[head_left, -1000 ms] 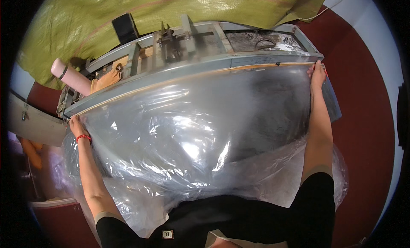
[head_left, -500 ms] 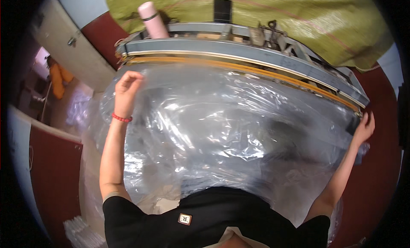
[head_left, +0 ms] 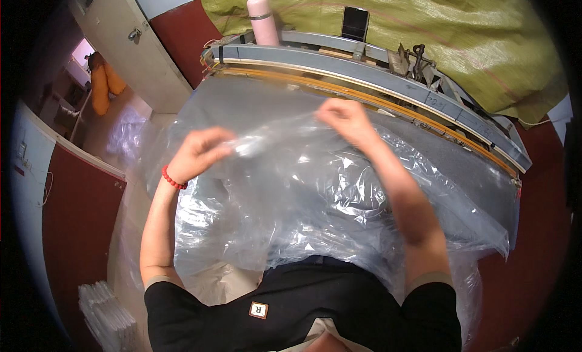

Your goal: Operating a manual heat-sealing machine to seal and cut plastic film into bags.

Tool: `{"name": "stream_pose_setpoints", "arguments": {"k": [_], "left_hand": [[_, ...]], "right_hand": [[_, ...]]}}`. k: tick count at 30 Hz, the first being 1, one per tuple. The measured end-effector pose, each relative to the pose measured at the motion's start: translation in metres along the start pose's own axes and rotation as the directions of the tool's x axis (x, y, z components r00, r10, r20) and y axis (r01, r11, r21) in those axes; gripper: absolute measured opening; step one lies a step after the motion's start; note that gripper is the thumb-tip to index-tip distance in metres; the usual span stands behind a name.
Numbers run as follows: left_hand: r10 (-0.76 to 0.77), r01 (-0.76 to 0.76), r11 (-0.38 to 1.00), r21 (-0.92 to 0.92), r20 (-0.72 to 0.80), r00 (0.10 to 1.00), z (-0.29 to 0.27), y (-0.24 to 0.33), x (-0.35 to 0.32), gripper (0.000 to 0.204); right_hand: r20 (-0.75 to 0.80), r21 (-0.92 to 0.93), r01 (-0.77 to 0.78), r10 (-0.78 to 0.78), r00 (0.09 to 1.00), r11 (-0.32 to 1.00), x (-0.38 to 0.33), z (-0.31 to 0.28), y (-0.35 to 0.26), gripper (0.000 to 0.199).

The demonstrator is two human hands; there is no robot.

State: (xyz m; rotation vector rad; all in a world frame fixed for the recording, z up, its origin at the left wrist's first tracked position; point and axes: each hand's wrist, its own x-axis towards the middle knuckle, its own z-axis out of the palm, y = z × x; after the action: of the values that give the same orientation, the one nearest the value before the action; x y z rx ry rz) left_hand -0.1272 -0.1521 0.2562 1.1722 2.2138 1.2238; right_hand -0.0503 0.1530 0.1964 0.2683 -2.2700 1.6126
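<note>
Large, crumpled clear plastic film point(head_left: 291, 197) covers the work surface before me and drapes down against my body. My left hand point(head_left: 203, 152), with a red bead bracelet at its wrist, pinches an edge of the film; its fingertips are slightly blurred. Toward the middle, my right hand point(head_left: 347, 120) grips the same film between thumb and fingers. A raised stretch of film runs between both hands, above the surface. Beyond them lies a long grey metal bar frame point(head_left: 364, 67) with an orange strip point(head_left: 388, 101) along its near side.
A pink bottle point(head_left: 262, 23) and a dark phone-like slab point(head_left: 354, 23) stand behind the bar, before a yellow-green woven sheet point(head_left: 448, 36). A door point(head_left: 136, 55) stands ajar at far left. Stacked clear plastic packs point(head_left: 108, 312) lie on the floor at lower left.
My right hand has come from the bar's right end to the middle, pulling film with it. My left hand has moved slightly down and right. The view has shifted, uncovering grey surface at right.
</note>
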Motion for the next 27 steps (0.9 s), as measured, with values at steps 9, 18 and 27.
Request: {"name": "stream_pose_setpoints", "arguments": {"k": [9,18,27], "left_hand": [[0.061,-0.228,0.925,0.304,0.472,0.879,0.045,-0.089,-0.044,0.013],[-0.229,0.33,0.525,0.785,-0.243,0.943,-0.125,-0.153,-0.003,0.033],[0.111,0.153,0.926,0.346,-0.634,0.765,-0.114,-0.186,0.133,0.042]], "right_hand": [[-0.804,-0.375,-0.658,0.123,0.581,0.653,-0.291,-0.281,0.023,0.015],[-0.979,-0.131,-0.908,-0.199,0.054,0.397,-0.589,-0.41,-0.06,0.034],[-0.986,0.009,-0.855,-0.14,-0.095,0.519,-0.52,-0.4,-0.016,0.032]]}}
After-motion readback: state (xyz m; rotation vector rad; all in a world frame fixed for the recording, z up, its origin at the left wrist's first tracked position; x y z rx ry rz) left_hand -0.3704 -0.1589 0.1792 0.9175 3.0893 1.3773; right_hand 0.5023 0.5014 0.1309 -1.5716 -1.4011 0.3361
